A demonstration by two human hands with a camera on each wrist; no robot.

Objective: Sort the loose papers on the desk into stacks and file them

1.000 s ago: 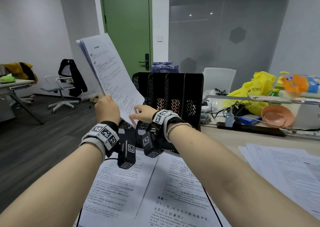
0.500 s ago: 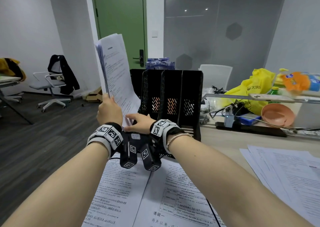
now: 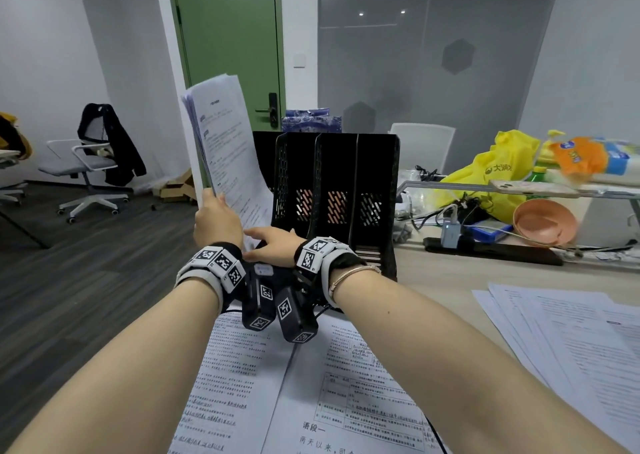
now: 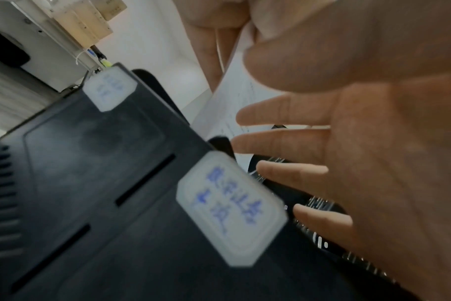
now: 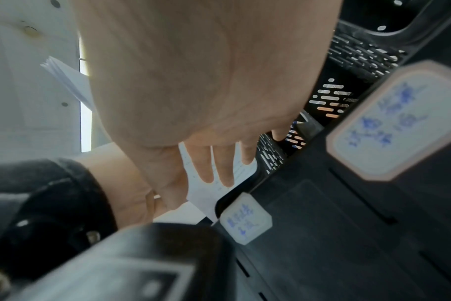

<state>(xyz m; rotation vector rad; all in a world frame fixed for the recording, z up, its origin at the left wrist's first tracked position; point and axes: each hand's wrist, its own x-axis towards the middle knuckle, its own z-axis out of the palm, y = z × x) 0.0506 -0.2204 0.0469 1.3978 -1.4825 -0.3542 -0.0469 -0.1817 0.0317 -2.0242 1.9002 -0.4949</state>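
My left hand (image 3: 216, 223) grips the lower edge of a stack of printed papers (image 3: 225, 142) and holds it nearly upright over the leftmost slot of the black mesh file holder (image 3: 360, 183). Beside it, my right hand (image 3: 272, 246) lies with straight fingers (image 5: 219, 163) against the bottom of the stack (image 5: 206, 191). In the left wrist view the stack (image 4: 234, 87) stands just behind the holder's front (image 4: 90, 183), which bears a handwritten label (image 4: 229, 205). More loose sheets (image 3: 242, 377) lie on the desk under my forearms, and another pile (image 3: 571, 332) lies to the right.
Behind the holder on the right are a yellow bag (image 3: 491, 173), a pink bowl (image 3: 543, 221) and a black power strip (image 3: 491, 249) with cables. The desk's left edge drops to the dark floor, where an office chair (image 3: 90, 163) stands. A green door (image 3: 228, 38) is behind.
The paper stack has swung from tilted to nearly upright and come down toward the holder's leftmost slot. Both hands moved closer to the holder, still on the stack.
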